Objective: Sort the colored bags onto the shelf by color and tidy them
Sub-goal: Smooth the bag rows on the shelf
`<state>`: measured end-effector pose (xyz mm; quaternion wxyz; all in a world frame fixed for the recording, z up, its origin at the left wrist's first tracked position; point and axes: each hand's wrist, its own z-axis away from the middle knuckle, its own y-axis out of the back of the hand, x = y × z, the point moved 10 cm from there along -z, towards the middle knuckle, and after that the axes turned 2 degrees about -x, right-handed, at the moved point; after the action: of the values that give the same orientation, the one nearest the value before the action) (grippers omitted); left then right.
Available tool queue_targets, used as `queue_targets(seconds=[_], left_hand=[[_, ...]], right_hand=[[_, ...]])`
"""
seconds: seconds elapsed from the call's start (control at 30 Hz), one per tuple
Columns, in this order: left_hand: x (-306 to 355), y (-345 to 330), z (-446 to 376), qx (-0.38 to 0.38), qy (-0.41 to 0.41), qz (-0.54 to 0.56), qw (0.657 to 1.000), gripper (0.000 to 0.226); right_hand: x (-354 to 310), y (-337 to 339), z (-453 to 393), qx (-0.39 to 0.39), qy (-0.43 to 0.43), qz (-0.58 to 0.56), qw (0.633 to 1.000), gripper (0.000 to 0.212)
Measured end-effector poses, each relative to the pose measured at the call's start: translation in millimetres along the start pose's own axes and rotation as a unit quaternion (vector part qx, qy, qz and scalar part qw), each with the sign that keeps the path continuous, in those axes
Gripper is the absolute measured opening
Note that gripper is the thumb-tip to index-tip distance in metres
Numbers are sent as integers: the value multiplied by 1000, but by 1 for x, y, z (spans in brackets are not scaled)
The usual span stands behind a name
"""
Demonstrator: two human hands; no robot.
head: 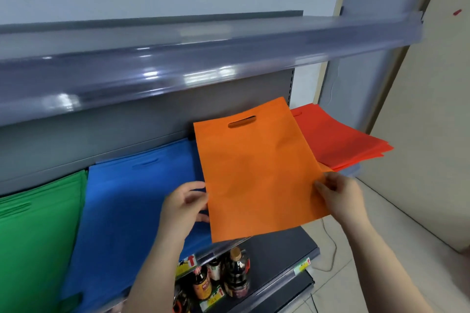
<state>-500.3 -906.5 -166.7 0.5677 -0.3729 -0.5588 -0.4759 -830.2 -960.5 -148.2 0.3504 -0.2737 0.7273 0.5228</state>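
**Orange bag going into its slot between blue and red**

I am watching both hands carrying one orange bag (256, 168) flat over the shelf (254, 244). The left hand (184, 207) is pinching its left edge; the right hand (339, 197) is pinching the lower right corner. The bag is sitting tilted, handle slot toward the back panel, overlapping the blue stack (137, 206) on one side and the red stack (338, 134) on the other.

To do this well, I am judging it needs squaring to the shelf front and lowering flat into the gap, edges clear of both neighbours (the red pile is already fanned and overhanging the shelf end).

The green stack (38, 223) is lying farthest left. Dark bottles (235, 274) are standing on the shelf below, out of the way. The upper shelf rail (203, 63) is hanging low overhead.
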Motion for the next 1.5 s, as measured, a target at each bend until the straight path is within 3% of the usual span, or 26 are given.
queue_targets(seconds=[0.1,0.23,0.43,0.53,0.67,0.73,0.87,1.07,1.27,1.5], left_hand=[[3,-21,-14,18,-7,-38,999,20],[3,-45,-28,73,-6,-108,991,22],[10,-66,-32,168,-16,-291,942,30],[16,-60,-22,211,-31,-323,922,33],[22,-26,4,275,-23,-378,884,35],[26,0,26,307,-10,-421,854,34],[38,58,72,321,-5,-566,760,34],[57,152,166,329,68,-701,629,52],[60,251,284,377,156,-723,558,35],[43,344,442,427,288,-699,497,37]], right_hand=[[6,-5,-39,-19,19,24,999,36],[8,-11,-83,-49,68,65,994,5],[13,-29,-126,-114,140,185,966,42],[-12,-40,-126,-116,222,183,951,39],[-64,-80,-99,-174,337,173,909,37],[-95,-102,-71,-205,390,189,877,37],[-171,-145,12,-281,507,149,801,43],[-275,-193,177,-346,638,111,679,44],[-348,-213,334,-345,719,84,597,41],[-410,-217,497,-377,762,35,526,40]])
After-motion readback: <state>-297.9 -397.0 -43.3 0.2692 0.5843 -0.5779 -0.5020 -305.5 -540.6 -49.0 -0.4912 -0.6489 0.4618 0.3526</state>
